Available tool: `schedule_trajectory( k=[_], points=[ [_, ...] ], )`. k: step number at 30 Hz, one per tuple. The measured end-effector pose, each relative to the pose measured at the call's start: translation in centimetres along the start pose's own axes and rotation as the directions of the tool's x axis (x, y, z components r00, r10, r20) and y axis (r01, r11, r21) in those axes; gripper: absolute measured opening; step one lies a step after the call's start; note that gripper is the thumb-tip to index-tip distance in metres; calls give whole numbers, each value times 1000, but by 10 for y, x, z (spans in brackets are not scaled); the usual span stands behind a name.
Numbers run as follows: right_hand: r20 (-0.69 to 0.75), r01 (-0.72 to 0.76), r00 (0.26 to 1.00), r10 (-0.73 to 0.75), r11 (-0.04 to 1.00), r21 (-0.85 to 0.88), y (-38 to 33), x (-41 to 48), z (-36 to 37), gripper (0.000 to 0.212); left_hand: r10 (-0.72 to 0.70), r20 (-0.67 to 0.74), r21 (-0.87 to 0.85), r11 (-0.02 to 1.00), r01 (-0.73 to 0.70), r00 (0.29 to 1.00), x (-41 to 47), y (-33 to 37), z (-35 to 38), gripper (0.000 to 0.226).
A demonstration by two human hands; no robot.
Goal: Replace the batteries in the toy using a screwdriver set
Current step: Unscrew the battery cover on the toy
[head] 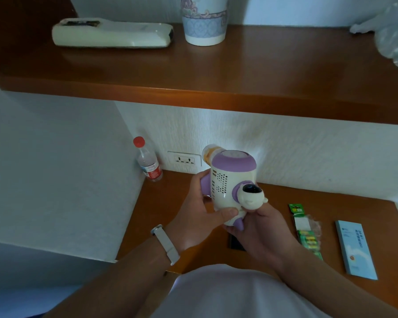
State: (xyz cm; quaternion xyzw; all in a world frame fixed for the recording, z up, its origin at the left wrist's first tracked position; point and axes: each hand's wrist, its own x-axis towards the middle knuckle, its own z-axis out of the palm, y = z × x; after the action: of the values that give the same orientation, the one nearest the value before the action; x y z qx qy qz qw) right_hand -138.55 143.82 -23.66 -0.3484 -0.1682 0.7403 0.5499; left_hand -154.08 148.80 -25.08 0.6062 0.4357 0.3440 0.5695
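Note:
A white and purple toy [232, 180] with a small astronaut figure on its side is held up above the brown desk [161, 214]. My left hand [200, 210] grips its left side and bottom, thumb across the lower front. From below on the right, my right hand [260, 230] holds it under the astronaut figure. A strip pack of green batteries [306, 232] lies on the desk to the right. Beside it lies a light blue flat case [354, 249], closed.
A water bottle [147, 161] with a red cap stands in the desk's back left corner by a wall socket [184, 159]. A wooden shelf [216, 76] above carries a white remote control [110, 34], a patterned cup [205, 21] and a plastic bag [393, 33]. A dark flat object [234, 243] lies under my right hand.

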Motion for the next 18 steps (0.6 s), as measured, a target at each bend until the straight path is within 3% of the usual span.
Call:
schedule_trajectory(
  k=[6,14,18],
  points=[
    [22,-82,997,81,995,49,0,5,-8,57,-10,-27,-6,1000,9,1000,1,-4,1,89],
    [51,33,998,-25,986,-164,-1,0,-5,95,-19,-78,-52,999,15,997,-3,-7,9,82],
    [43,71,997,-66,989,-131,-2,1,0,89,-3,-88,-47,999,-1,996,-2,-5,9,80]
  ],
)
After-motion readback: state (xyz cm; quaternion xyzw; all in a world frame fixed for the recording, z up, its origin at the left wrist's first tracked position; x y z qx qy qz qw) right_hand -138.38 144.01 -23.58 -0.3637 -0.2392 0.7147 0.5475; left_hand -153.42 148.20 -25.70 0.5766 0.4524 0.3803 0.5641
